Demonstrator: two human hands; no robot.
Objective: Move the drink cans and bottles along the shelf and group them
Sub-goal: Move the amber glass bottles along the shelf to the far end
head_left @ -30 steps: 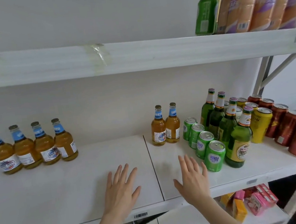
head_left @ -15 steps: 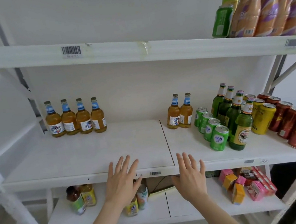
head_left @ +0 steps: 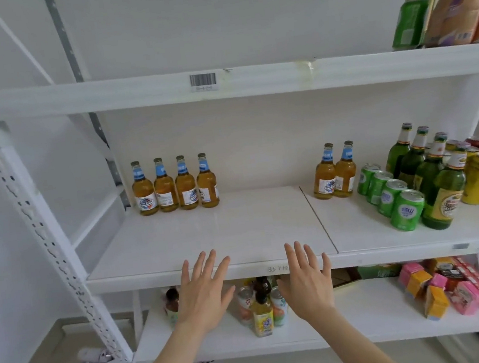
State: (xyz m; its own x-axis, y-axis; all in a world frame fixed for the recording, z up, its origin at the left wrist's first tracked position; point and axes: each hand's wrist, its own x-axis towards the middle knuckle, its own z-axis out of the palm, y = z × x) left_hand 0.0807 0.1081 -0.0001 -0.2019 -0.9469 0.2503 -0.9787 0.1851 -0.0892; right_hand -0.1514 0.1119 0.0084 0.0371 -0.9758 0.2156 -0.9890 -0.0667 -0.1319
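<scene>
Shelf edge [head_left: 129,282] behind left hand [head_left: 203,297]; right hand [head_left: 308,286]

Handwritten digits [head_left: 278,268] on middle shelf edge [head_left: 393,252], perhaps "35 7 12"; barcode label [head_left: 203,82] digits illegible.

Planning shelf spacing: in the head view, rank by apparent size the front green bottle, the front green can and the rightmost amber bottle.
1. front green bottle
2. rightmost amber bottle, though it stands farther back, so this is unsure
3. front green can
</scene>
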